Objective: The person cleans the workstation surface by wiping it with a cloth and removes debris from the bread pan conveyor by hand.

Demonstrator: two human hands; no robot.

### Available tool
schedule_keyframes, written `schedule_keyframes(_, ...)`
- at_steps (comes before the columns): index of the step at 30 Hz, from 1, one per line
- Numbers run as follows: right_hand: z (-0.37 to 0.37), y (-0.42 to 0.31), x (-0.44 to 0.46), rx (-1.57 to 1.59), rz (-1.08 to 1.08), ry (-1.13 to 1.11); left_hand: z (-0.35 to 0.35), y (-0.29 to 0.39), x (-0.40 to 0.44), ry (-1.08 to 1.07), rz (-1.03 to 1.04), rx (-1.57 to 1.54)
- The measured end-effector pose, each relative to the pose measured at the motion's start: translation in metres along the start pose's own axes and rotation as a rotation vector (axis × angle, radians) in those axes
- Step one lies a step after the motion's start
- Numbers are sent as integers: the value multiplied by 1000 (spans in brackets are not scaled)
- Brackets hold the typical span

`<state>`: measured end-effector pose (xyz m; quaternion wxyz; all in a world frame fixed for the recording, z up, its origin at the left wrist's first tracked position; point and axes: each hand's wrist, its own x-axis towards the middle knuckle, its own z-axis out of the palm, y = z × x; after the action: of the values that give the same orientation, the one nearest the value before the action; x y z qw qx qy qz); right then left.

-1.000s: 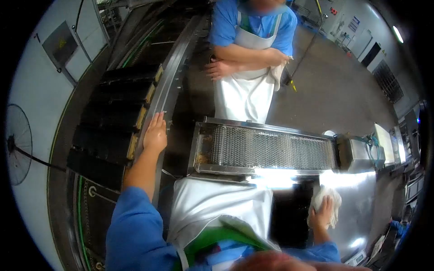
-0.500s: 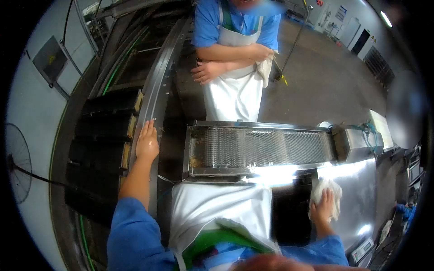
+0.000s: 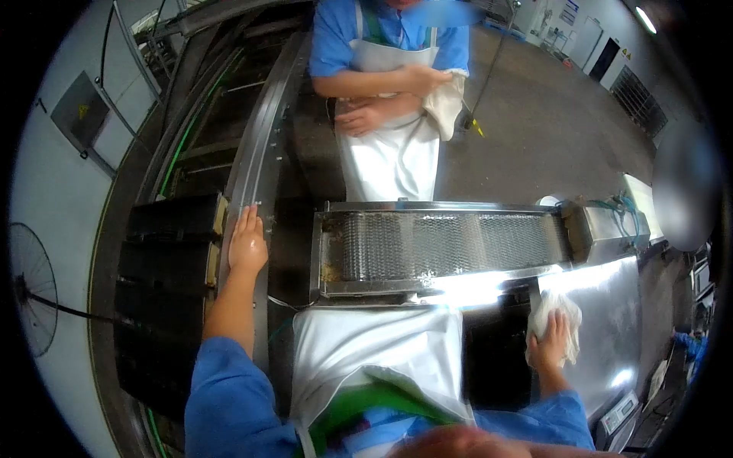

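Note:
My left hand (image 3: 248, 246) lies flat on the metal side rail (image 3: 256, 164) of the long conveyor, fingers stretched out and holding nothing. Under my right hand (image 3: 551, 340) is a bunched white cloth (image 3: 547, 308), which its fingers press and grip on the steel table (image 3: 607, 320). Just left of my left hand, several black box-like blocks (image 3: 164, 263) with tan end edges sit in a row on the conveyor. A short mesh belt (image 3: 450, 243) in a steel frame stands between my two hands, beyond my apron.
Across the mesh belt stands a co-worker in a white apron (image 3: 389, 164), arms folded, holding a pale cloth (image 3: 444, 105). A steel box (image 3: 607, 233) with cables caps the belt's right end. A small device with a display (image 3: 617, 412) sits at lower right; a fan (image 3: 32, 290) at far left.
The black blocks have travelled along the conveyor toward me. The co-worker's folded arms have shifted slightly. My hands stay on the rail and the cloth; the view has tilted a little.

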<state>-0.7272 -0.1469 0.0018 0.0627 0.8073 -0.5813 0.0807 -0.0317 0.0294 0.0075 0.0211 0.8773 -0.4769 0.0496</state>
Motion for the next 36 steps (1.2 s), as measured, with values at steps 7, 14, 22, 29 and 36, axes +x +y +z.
schedule_keyframes(7, 9, 9, -1, 13, -2, -1, -4, 3, -2, -6, -1, -2)
schedule_keyframes(14, 2, 4, 0, 28, 15, -32, 3, -1, -1, 2, 18, 22)
schedule_keyframes(22, -3, -1, 1, 2, 6, -32, -1, 2, 1, -59, 8, 82)
schedule_keyframes(29, 11, 10, 0, 18, -14, 30, -1, 2, 1, -89, 25, 122)
schedule_keyframes(36, 8, 6, -1, 20, -1, 24, -14, 8, 0, -171, 21, 148)
